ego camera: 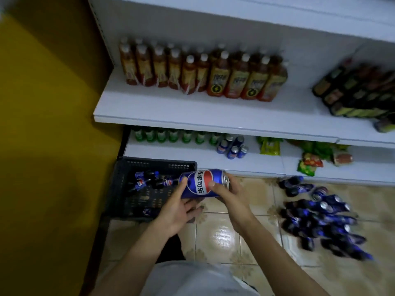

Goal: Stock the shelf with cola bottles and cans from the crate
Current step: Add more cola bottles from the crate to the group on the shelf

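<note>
- Head view: a cola can (203,184) is held on its side above the right edge of the crate (128,167), its pull-tab end pointing right, away from the crate.
- The left hand (177,212) grips the can's base end, thumb on top and fingers curled beneath.
- The right hand (233,197) grips the tab end, thumb across the logo and fingers wrapped round the rim.
- The dark crate sits on the floor (224,233). Its far rim lies close under the front edge of the lower shelf (192,159), and its left side is near the yellow wall (42,103).
- A few cola bottles (147,180) lie in the crate's far half; much of its grid bottom shows.
- Beyond the crate, green bottles (173,135) line the back of the lower shelf. Right of them stands a small cluster of blue cans (233,146), with bare shelf in front of both.
- Further right of the crate, snack packs (310,161) reach the shelf's front edge.
- Well right of the crate, a pile (320,216) of cola bottles and cans lies on the floor; bare tiles separate the two.
- Above the crate, the upper shelf (171,112) overhangs the lower one and carries tea bottles (203,75) set back from its edge.
</note>
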The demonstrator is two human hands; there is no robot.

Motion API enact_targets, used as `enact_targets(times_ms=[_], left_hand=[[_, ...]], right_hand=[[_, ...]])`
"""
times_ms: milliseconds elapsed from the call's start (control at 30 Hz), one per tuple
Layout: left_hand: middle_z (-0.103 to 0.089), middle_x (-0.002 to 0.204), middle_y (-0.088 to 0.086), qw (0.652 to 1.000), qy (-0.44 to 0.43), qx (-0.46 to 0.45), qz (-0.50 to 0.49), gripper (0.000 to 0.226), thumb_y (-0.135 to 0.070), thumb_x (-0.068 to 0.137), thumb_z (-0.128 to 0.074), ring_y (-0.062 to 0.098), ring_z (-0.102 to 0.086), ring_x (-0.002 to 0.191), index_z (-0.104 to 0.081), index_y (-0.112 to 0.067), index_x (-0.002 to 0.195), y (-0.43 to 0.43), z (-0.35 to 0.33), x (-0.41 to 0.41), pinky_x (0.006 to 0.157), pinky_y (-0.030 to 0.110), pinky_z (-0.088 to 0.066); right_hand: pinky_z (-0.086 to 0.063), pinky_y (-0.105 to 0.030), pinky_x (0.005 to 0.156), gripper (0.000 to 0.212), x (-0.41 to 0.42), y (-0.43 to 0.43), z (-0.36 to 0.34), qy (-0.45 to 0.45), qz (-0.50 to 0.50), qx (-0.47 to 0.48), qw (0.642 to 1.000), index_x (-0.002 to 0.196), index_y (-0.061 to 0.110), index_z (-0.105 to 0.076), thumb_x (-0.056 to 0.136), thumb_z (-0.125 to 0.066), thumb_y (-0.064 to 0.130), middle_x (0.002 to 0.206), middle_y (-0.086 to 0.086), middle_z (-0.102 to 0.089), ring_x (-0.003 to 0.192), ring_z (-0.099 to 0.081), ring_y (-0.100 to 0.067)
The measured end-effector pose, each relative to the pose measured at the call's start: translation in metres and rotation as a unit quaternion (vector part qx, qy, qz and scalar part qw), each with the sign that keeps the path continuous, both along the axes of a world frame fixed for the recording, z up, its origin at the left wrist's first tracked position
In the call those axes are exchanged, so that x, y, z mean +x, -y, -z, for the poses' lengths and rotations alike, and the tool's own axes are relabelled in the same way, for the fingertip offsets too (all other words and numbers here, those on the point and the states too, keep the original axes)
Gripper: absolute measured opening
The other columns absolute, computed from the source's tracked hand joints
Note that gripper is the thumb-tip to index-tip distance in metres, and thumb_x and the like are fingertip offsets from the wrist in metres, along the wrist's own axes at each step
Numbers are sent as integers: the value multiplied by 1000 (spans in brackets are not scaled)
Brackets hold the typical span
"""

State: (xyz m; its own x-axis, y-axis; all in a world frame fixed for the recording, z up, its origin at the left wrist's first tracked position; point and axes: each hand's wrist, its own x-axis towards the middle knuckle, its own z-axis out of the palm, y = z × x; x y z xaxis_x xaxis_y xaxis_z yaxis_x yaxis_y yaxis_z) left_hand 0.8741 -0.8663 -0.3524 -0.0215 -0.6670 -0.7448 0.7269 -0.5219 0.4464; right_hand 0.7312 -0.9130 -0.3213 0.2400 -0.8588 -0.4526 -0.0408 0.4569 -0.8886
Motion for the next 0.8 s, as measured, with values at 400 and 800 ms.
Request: enact_targets(times_ms=[400,800], left_hand=[[-59,129,19,983,-152,-69,77,84,-74,80,-44,33,-57,114,-56,-8,130,-21,-89,-225,93,40,-45],[-68,111,9,955,-167,-133,207,68,-67,79,-47,22,-63,97,-68,-14,115,34,-157,-336,65,27,-55]], right_hand=[[-54,-29,78,78,-226,-49,-99,106,164,-101,976,124,20,-54,52,-77,40,96,5,-73,90,-68,-14],[-54,-32,80,72,-311,-2,-162,80,194,-223,952,123,19,-54,58,-79,33,105,-1,-72,98,-68,-23]])
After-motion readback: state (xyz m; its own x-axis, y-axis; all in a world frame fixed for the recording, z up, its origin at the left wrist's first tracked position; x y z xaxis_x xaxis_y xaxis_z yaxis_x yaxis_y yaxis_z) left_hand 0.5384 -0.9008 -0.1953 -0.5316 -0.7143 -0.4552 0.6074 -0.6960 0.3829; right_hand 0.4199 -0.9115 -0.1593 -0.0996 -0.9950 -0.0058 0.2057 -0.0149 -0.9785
